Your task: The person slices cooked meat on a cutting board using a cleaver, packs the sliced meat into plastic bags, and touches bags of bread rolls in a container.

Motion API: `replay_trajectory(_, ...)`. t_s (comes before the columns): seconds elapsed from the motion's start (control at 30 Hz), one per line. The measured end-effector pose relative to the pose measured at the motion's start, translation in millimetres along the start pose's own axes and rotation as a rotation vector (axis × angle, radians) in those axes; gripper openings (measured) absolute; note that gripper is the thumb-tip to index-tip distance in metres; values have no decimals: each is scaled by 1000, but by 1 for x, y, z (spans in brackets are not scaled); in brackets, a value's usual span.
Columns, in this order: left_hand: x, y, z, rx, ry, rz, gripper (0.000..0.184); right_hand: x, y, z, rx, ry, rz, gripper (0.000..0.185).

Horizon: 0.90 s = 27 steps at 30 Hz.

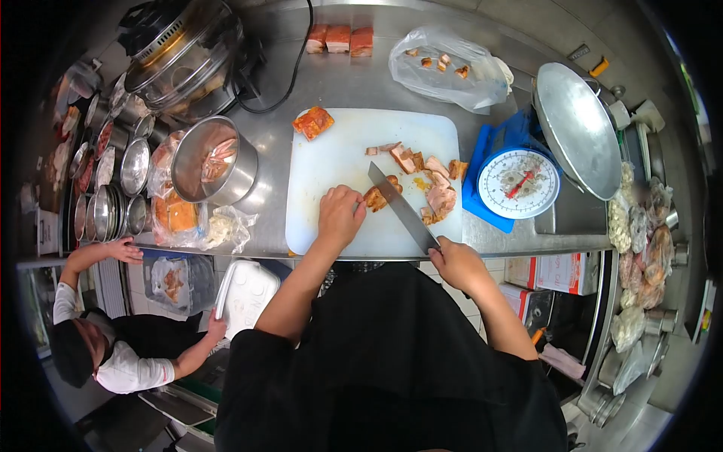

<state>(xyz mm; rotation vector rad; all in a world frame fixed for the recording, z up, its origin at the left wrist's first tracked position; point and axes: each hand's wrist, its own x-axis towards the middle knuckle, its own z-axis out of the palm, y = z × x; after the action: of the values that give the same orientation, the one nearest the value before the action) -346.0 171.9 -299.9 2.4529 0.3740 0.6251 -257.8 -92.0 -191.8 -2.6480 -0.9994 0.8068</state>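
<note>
My right hand (459, 264) is wrapped round the handle of a knife (403, 209), whose broad blade slants up and left across the white cutting board (324, 162). Under and beside the blade lies a browned piece of roast meat (382, 193). My left hand (341, 215) rests on the board just left of that piece, fingers bent and holding nothing. Right of the blade are several cut chunks of meat (439, 200). A larger reddish slab of roast meat (312, 123) sits at the board's far left corner.
A blue dial scale (520, 181) and metal pan (578, 124) stand right of the board. Behind it are meat blocks (339, 40) and a plastic bag (452, 68). A steel pot (215, 158) stands left. At lower left, a co-worker (128, 354) holds a white container (245, 297).
</note>
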Motion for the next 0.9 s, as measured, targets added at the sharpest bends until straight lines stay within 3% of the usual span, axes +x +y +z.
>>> replay_trajectory(0.07,-2,-1,-5,-30,-4,2,10,-11,-18,-21,22,-22,29,29)
replay_trajectory(0.13,-3,-3,-5,-65,-9,9,10,-19,-24,-26,191,207,-67,30)
replay_trajectory(0.2,-4,-6,-4,-70,7,39,11,-20,-27,-23,219,248,-96,30)
replay_trajectory(0.3,-4,-4,-6,-74,-11,34,11,1,-10,11,5,-69,10,35)
replay_trajectory(0.43,2,-5,-3,-68,-41,42,11,-5,0,-4,96,-45,37,38)
replay_trajectory(0.53,29,4,7,-33,-36,38,15,-14,4,-16,324,97,85,35)
replay_trajectory(0.63,75,29,36,-8,31,98,26,-24,5,-28,682,202,270,32)
replay_trajectory(0.73,106,45,58,87,-2,231,33,-33,16,-26,748,250,302,30)
replay_trajectory(0.9,115,25,73,59,-299,354,39,-53,32,-15,838,213,334,28)
